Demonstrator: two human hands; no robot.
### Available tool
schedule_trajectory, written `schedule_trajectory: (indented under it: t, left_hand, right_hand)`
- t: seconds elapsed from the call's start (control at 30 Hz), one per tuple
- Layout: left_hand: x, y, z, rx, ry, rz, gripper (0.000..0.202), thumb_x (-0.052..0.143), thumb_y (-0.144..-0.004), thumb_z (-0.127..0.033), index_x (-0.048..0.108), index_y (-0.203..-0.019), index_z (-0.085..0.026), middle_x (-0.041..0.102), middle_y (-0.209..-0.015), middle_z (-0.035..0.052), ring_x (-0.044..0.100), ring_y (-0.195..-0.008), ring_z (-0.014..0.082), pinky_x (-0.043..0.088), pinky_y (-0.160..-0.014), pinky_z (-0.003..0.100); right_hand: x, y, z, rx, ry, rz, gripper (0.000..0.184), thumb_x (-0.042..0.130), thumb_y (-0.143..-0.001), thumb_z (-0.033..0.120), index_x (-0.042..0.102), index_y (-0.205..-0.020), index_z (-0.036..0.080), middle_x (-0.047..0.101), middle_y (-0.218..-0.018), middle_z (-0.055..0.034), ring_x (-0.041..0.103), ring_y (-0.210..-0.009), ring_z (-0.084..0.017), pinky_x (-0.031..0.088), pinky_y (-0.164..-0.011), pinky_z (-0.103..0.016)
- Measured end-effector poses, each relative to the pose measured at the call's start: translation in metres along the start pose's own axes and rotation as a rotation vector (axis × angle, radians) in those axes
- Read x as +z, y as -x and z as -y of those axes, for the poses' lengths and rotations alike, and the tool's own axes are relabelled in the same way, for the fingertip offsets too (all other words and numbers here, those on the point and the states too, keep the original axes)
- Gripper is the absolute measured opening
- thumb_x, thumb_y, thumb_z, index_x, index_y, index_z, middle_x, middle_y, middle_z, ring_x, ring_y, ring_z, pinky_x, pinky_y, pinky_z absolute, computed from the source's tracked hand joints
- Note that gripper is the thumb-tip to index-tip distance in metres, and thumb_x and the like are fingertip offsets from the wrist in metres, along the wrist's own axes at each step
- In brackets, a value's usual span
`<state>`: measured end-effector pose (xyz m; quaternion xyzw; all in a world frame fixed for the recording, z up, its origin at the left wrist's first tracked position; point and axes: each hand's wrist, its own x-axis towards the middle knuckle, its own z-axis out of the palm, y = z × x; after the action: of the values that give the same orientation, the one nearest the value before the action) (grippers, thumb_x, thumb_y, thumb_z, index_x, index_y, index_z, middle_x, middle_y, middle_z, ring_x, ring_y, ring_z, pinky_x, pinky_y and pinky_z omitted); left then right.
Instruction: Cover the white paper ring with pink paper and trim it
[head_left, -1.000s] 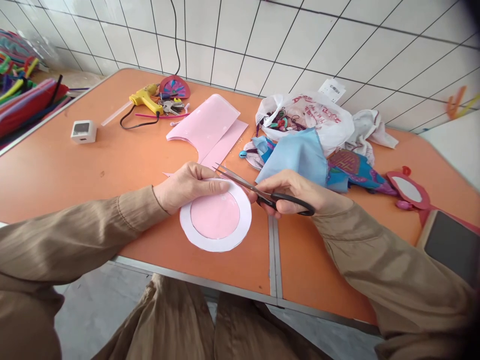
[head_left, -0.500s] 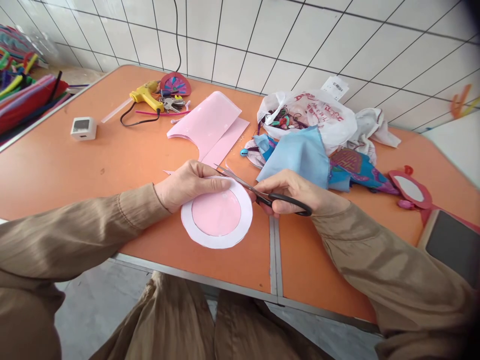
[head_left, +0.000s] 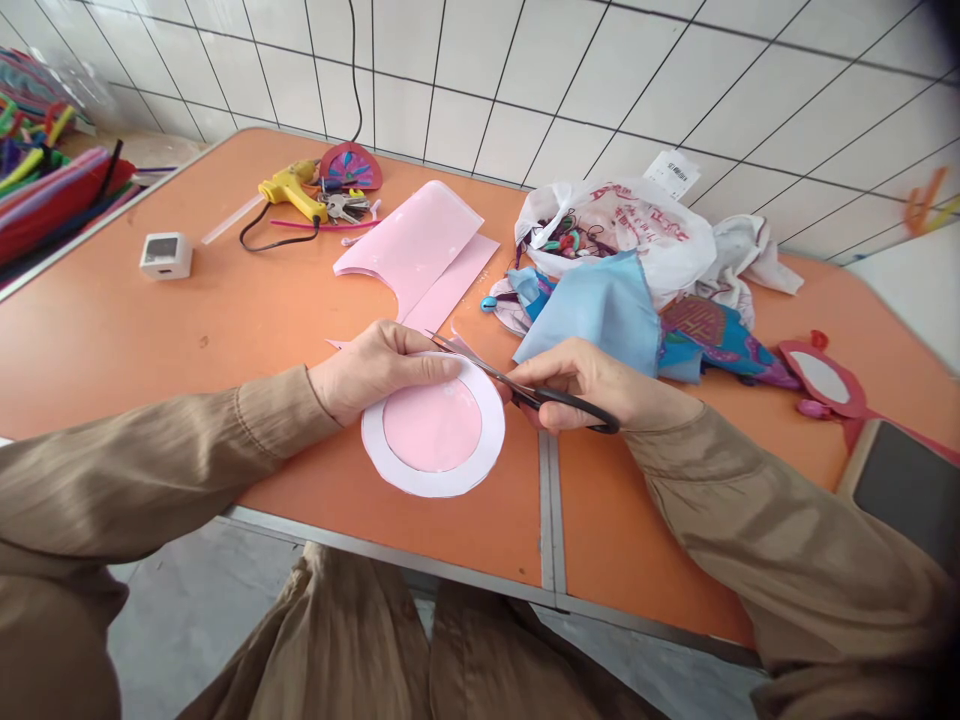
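My left hand (head_left: 390, 370) pinches the upper left edge of a round paper piece (head_left: 485, 432), a white ring around a pink centre, with the thumb lying on top. In my right hand (head_left: 581, 385) are scissors (head_left: 577, 403) with black handles, fingers closed round the loops. Their metal blades point up and left along the far edge of the paper circle; part of them is hidden behind it. Just beyond my hands, a folded pink sheet (head_left: 420, 245) with a curved cut-out lies on the orange table (head_left: 315, 500).
A yellow glue gun (head_left: 296, 193), keys (head_left: 345, 208) and a small white box (head_left: 166, 256) lie at the back left. Behind my right hand are light blue cloth (head_left: 592, 310) and a white plastic bag (head_left: 637, 225). A dark-screened device (head_left: 911, 490) is at the right edge.
The scissor handles have come slightly closer together and shifted a little left with my right hand. My left hand and the paper circle stay almost still.
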<state>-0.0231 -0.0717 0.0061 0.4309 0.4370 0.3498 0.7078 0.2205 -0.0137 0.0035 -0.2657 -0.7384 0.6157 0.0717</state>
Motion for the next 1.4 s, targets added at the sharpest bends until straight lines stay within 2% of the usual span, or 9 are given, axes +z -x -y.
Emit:
schedule_trajectory:
  t: [0.47,0.63,0.73,0.9,1.07,1.4]
  left_hand:
    - [-0.0009,-0.0006,0.0012,0.0,0.037,0.019,0.015,0.08,-0.073,-0.024,0.076,-0.069,-0.01,0.07,-0.059,0.0035,0.06,-0.048,0.0108,0.049,-0.048,0.021]
    - [-0.0006,-0.0007,0.0008,-0.006,0.034,0.021,0.015,0.081,-0.072,-0.025,0.076,-0.069,-0.01,0.07,-0.059,0.0038,0.059,-0.048,0.0112,0.05,-0.049,0.022]
    - [-0.0005,-0.0007,0.0007,0.001,0.041,0.03,0.015,0.08,-0.072,-0.024,0.076,-0.069,-0.01,0.07,-0.059,0.0036,0.06,-0.049,0.0111,0.05,-0.049,0.021]
    - [0.0001,0.0,0.0012,0.01,0.046,0.029,0.016,0.081,-0.072,-0.025,0.076,-0.069,-0.01,0.069,-0.058,0.003,0.059,-0.048,0.0103,0.051,-0.05,0.021]
    - [-0.0003,-0.0007,0.0022,0.028,0.061,0.026,0.015,0.081,-0.072,-0.025,0.076,-0.069,-0.01,0.07,-0.06,0.0032,0.06,-0.05,0.0104,0.052,-0.052,0.021]
    - [-0.002,-0.0018,0.0034,0.039,0.081,0.054,0.016,0.081,-0.073,-0.026,0.077,-0.071,-0.011,0.071,-0.061,0.0032,0.06,-0.051,0.0103,0.051,-0.051,0.02]
  right_hand:
    - [0.0001,-0.0001,-0.0018,-0.018,0.003,-0.013,0.051,0.074,-0.07,0.06,0.074,-0.096,0.017,0.052,-0.064,0.0001,0.044,-0.055,-0.01,0.036,-0.049,-0.026]
    - [-0.0012,0.0006,-0.0056,-0.049,-0.01,0.018,0.054,0.075,-0.074,0.052,0.071,-0.103,0.007,0.053,-0.07,-0.0009,0.044,-0.061,-0.01,0.035,-0.052,-0.025]
    - [-0.0016,0.0009,-0.0061,-0.052,-0.01,0.022,0.055,0.073,-0.076,0.051,0.07,-0.105,0.005,0.052,-0.072,-0.0015,0.044,-0.063,-0.01,0.034,-0.054,-0.025]
    - [-0.0009,-0.0001,-0.0048,-0.03,0.004,-0.008,0.057,0.075,-0.071,0.056,0.073,-0.101,0.008,0.054,-0.069,-0.0021,0.045,-0.061,-0.011,0.036,-0.053,-0.025]
    - [0.0003,-0.0012,-0.0042,-0.037,-0.012,-0.042,0.049,0.076,-0.069,0.057,0.077,-0.097,0.016,0.058,-0.067,-0.0021,0.049,-0.058,-0.011,0.039,-0.051,-0.026]
    - [0.001,-0.0015,-0.0044,-0.037,-0.008,-0.072,0.049,0.077,-0.067,0.055,0.077,-0.095,0.015,0.06,-0.068,-0.0026,0.051,-0.057,-0.012,0.039,-0.05,-0.027]
